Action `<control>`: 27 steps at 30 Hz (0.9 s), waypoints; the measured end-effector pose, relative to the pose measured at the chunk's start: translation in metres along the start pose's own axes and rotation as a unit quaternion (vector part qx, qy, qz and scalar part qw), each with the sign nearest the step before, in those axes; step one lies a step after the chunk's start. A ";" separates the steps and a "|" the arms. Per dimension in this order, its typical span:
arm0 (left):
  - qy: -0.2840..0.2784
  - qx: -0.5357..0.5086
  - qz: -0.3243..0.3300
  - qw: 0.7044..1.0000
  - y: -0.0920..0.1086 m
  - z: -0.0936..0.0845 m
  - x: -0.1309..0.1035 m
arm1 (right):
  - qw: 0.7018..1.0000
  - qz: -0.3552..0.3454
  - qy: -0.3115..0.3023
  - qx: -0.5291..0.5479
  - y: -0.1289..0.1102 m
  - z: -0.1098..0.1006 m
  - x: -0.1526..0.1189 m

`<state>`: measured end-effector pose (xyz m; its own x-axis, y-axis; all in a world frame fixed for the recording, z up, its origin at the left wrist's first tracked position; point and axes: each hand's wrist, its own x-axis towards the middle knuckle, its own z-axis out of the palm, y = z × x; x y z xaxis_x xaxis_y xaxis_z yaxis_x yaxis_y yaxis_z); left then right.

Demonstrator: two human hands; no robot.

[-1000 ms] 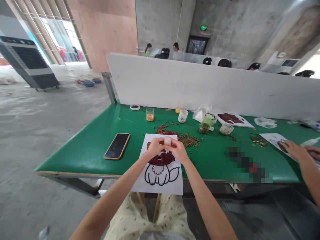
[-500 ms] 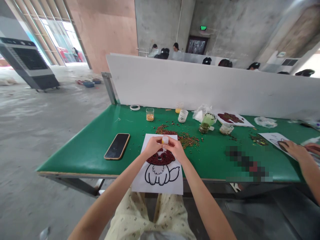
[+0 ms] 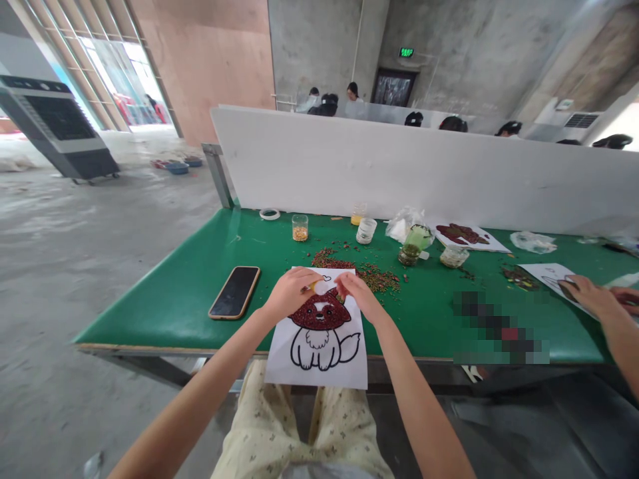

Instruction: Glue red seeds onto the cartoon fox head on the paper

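Observation:
My left hand is closed around a small white-and-yellow bottle, tipped on its side above the top of a paper sheet. Just to the right of the bottle, my right hand has its fingertips pinched together; what they hold, if anything, is too small to make out. Below both hands lies the sheet with a printed outline of a fluffy-tailed animal. Dark red grains cover most of the animal's head, while its body and tail are bare white paper.
Loose red and green grains are heaped beyond the sheet. A phone lies at left. Behind stand a cup of yellow kernels, a clear cup and a greenish jar. At right, a co-worker's hand rests on another sheet.
My hands have moved apart from their joint grip on the bottle. The left has gone leftward with the bottle, which has tilted from upright to sideways. More of the animal's head shows.

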<state>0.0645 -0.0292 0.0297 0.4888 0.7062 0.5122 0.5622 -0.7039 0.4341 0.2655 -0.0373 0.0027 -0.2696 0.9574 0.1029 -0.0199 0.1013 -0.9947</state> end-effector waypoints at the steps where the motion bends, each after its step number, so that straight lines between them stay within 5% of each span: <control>1: 0.001 0.045 0.041 0.998 0.002 -0.002 -0.002 | 0.999 0.028 -0.034 0.007 0.001 0.002 -0.001; 4: 0.019 0.132 0.116 0.984 0.006 -0.001 -0.005 | 0.992 0.050 -0.096 0.058 0.005 0.017 -0.004; 10: 0.096 0.176 0.092 0.975 0.005 0.013 -0.012 | 0.987 -0.006 -0.053 0.154 0.010 0.045 -0.006; 15: 0.133 -0.041 -0.073 0.988 0.003 0.025 -0.016 | 0.996 -0.043 0.007 0.075 0.006 0.038 -0.004; 19: 0.095 -0.287 -0.182 0.936 0.007 0.028 -0.018 | 0.989 -0.096 0.010 -0.108 0.000 0.037 -0.008; 24: 0.153 -0.298 -0.275 0.901 0.004 0.018 -0.031 | 0.969 -0.108 -0.031 -0.220 -0.001 0.042 -0.023; 27: 0.202 -0.216 -0.305 0.905 -0.015 0.006 -0.046 | 0.969 -0.065 0.018 -0.238 0.004 0.030 -0.034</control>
<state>0.0376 -0.0510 -0.0043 -0.1581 0.9497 0.2705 0.2892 -0.2174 0.9323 0.2451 -0.0772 -0.0053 -0.2599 0.9364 0.2359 0.3965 0.3263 -0.8581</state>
